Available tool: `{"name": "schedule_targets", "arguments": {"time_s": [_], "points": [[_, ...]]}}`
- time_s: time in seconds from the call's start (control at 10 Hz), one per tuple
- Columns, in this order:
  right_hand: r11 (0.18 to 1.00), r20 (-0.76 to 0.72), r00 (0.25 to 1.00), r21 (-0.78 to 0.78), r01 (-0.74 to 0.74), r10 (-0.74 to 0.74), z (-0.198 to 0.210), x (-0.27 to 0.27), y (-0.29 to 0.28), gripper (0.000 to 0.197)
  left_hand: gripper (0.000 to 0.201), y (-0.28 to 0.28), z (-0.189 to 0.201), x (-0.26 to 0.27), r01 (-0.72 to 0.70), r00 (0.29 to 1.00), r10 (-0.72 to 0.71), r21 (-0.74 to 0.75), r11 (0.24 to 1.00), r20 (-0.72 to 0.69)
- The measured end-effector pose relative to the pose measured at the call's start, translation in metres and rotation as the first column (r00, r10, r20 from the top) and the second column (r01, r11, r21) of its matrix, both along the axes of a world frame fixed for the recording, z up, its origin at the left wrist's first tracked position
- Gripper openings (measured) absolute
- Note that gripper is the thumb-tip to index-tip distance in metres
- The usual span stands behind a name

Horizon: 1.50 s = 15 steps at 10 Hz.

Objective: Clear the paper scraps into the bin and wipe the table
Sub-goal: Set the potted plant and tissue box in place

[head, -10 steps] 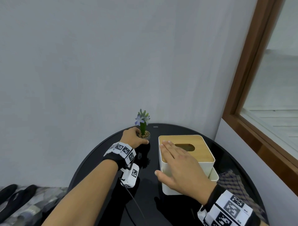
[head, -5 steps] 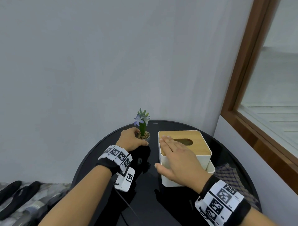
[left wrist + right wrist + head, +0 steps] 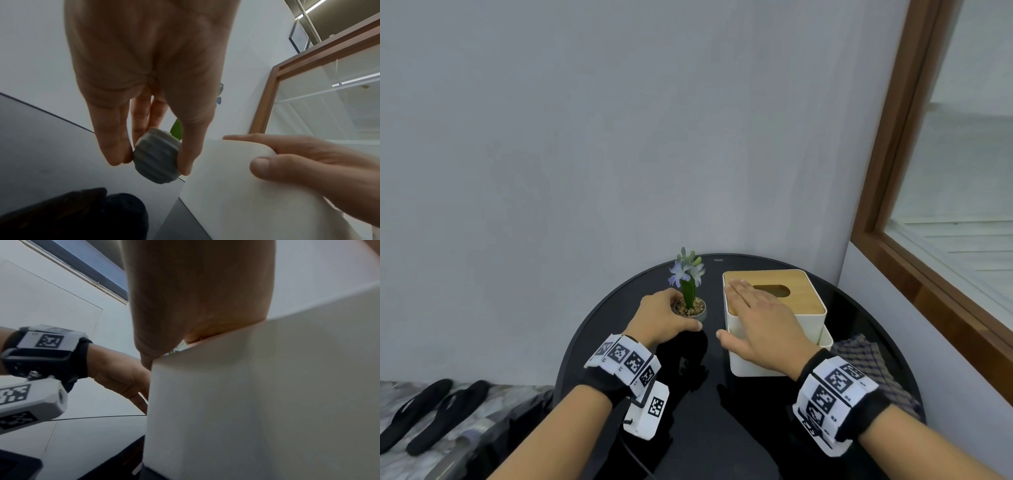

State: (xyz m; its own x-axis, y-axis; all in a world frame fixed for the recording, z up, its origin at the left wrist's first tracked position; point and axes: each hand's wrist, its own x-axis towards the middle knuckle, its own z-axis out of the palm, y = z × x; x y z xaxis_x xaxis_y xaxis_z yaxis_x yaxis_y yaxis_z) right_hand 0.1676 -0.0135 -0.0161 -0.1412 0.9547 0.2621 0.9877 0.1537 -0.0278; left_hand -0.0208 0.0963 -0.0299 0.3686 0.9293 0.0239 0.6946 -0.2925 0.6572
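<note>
On the round black table point(image 3: 722, 428), my left hand point(image 3: 671, 317) grips a small grey flower pot point(image 3: 156, 162), fingers on one side and thumb on the other. The pot holds a pale purple flower point(image 3: 686, 270). My right hand point(image 3: 756, 318) rests on a white tissue box point(image 3: 767, 370) with a wooden lid point(image 3: 804, 298). Its fingers lie straight on the lid and its thumb point(image 3: 265, 167) presses the box's near side. A checked cloth point(image 3: 866, 363) lies on the table right of the box. No paper scraps or bin are in view.
The table stands in a corner, with a grey wall behind it and a wooden window frame point(image 3: 887, 137) to the right. Black slippers point(image 3: 431, 411) lie on the floor at the left. A smaller white container point(image 3: 825, 337) sits against the box's right side.
Both hands keep their places on the pot and the box. Only the head view has shifted a little, so the table sits slightly lower and nearer.
</note>
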Motion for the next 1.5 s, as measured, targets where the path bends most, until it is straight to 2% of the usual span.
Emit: {"name": "schedule_targets", "arguments": {"time_s": [0.5,1.1,1.5], "points": [[0.999,0.000,1.000,-0.032,0.007,-0.007,0.005,-0.001,-0.002,0.081,0.079,-0.018,-0.008,0.000,-0.027,0.997,0.024,-0.048,0.998,-0.071],[1.000,0.007,1.000,-0.008,0.016,-0.016,0.003,-0.001,-0.001,0.081,0.067,-0.021,-0.006,0.009,-0.004,0.998,0.001,-0.046,0.999,-0.067],[1.000,0.022,0.999,-0.006,0.027,-0.027,0.002,-0.002,-0.002,0.081,0.077,-0.025,-0.004,0.010,-0.022,0.994,0.013,-0.083,0.996,-0.105]]}}
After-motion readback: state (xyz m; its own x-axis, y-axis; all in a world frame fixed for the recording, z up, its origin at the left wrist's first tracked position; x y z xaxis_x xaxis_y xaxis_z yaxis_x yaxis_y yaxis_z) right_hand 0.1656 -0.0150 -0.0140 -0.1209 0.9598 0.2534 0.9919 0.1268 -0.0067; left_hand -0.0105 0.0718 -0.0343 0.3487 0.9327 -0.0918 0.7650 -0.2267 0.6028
